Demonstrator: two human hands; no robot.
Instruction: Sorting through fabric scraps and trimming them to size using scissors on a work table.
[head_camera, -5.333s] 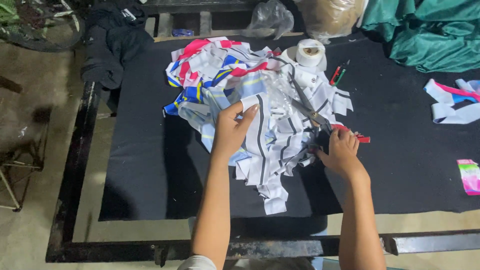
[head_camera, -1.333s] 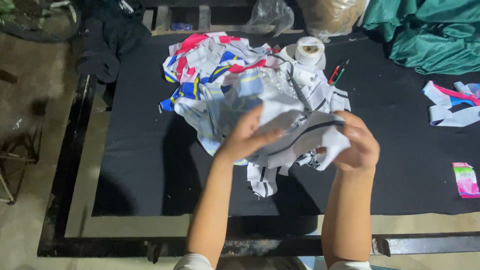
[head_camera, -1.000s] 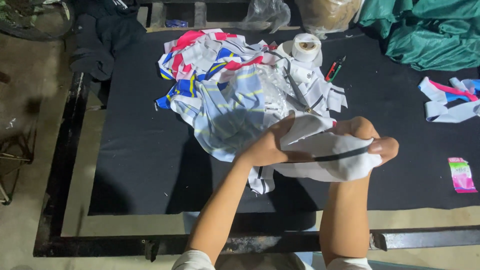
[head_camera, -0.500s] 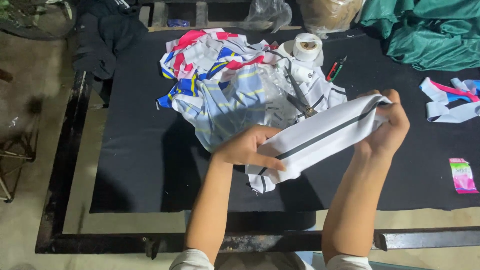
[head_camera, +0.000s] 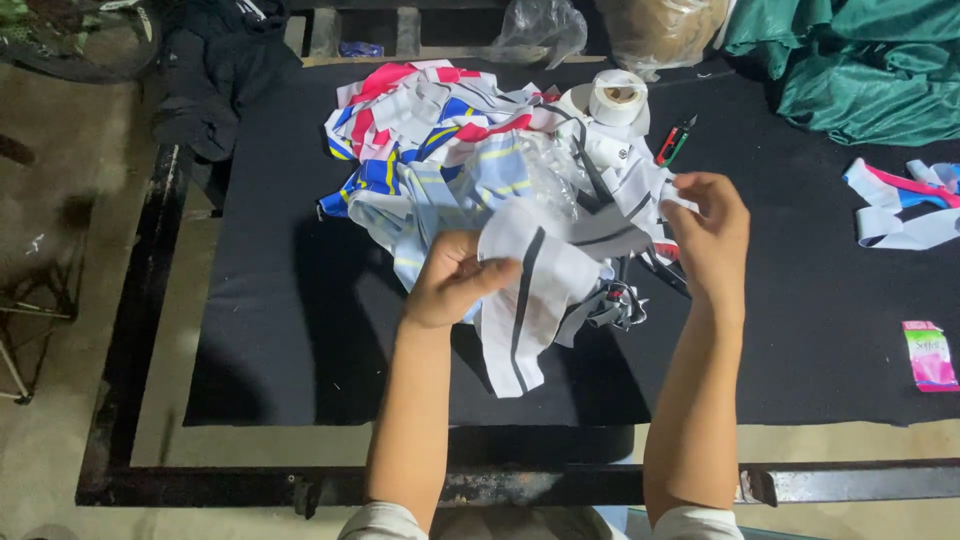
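Both forearms reach up from the near edge over the black table (head_camera: 280, 330). The left hand (head_camera: 450, 280) pinches a white strip with a dark stripe (head_camera: 530, 300), which hangs toward the person. The right hand (head_camera: 712, 235), raised with fingers curled, grips its other end. Beyond lie a fabric scrap pile (head_camera: 440, 150) and a tape roll (head_camera: 617, 97).

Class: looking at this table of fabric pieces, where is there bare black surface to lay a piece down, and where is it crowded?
Bare black table cover lies left of the fabric pile and left hand, and between the right hand and the pink packet. The pile's centre, near the tape roll, is crowded.
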